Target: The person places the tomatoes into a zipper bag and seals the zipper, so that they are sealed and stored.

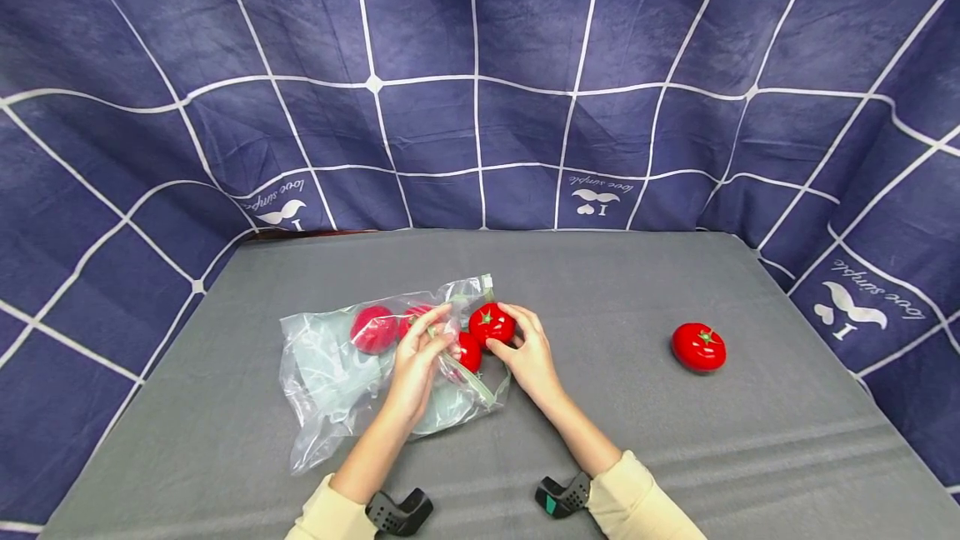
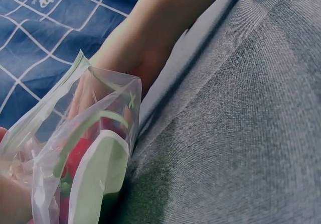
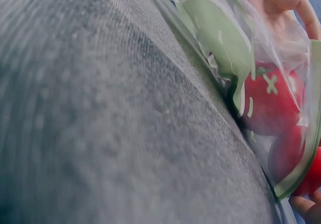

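A clear zip bag [image 1: 337, 382] with pale green print lies on the grey table, its mouth towards the right. Inside it sit several red tomatoes, among them one tomato [image 1: 374, 329] deep in the bag and another [image 1: 468, 352] near the mouth. My left hand [image 1: 420, 365] pinches the upper edge of the bag's mouth and lifts it. With thumb and fingers, my right hand [image 1: 530, 354] grips a tomato [image 1: 492, 322] at the opening. In the right wrist view, the green zip strip [image 3: 306, 158] crosses in front of that tomato.
One more tomato [image 1: 698, 347] stands by itself at the right of the grey table [image 1: 600, 290]. A blue checked cloth [image 1: 525, 123] hangs behind the table and along its sides. Black wrist devices [image 1: 400, 512] sit at both sleeves.
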Demonstrator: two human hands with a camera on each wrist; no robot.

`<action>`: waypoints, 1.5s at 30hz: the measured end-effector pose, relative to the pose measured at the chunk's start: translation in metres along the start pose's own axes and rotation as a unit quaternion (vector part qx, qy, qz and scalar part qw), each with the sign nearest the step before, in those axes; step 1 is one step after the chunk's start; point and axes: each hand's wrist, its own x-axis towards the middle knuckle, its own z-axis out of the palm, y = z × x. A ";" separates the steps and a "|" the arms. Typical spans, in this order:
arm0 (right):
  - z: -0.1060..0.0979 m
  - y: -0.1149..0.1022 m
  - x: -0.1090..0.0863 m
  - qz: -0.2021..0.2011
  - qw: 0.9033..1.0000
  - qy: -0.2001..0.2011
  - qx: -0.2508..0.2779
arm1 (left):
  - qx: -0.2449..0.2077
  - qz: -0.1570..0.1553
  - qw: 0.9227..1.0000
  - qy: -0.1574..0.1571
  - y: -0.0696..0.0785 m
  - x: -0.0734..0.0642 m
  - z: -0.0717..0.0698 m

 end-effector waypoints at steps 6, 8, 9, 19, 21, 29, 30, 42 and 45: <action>0.006 -0.002 0.001 0.002 1.000 0.000 0.002 | 0.001 0.001 1.000 0.003 0.002 0.000 0.002; 0.008 -0.003 0.001 0.003 1.000 -0.001 0.005 | 0.001 0.000 1.000 0.005 0.002 0.000 0.002; 0.009 -0.003 0.002 0.002 1.000 -0.001 0.005 | 0.002 0.000 1.000 0.007 0.003 0.000 0.002; 0.015 -0.010 0.001 -0.006 1.000 -0.015 -0.001 | 0.002 0.008 1.000 0.007 0.003 0.000 0.003; 0.017 -0.010 0.001 0.001 1.000 -0.019 0.001 | 0.001 0.009 1.000 0.006 0.004 0.000 0.004; 0.020 -0.007 0.000 -0.009 0.999 -0.030 -0.007 | 0.008 0.009 1.000 0.006 0.004 0.000 0.004; 0.021 -0.007 0.000 -0.014 0.999 -0.030 -0.008 | 0.009 0.009 1.000 0.006 0.004 0.000 0.004; 0.021 -0.004 -0.003 -0.015 0.999 -0.045 0.021 | 0.008 0.014 1.000 -0.002 0.006 -0.002 0.006; 0.021 -0.004 -0.003 -0.016 0.998 -0.055 0.026 | 0.010 0.011 1.000 -0.005 0.008 -0.001 0.006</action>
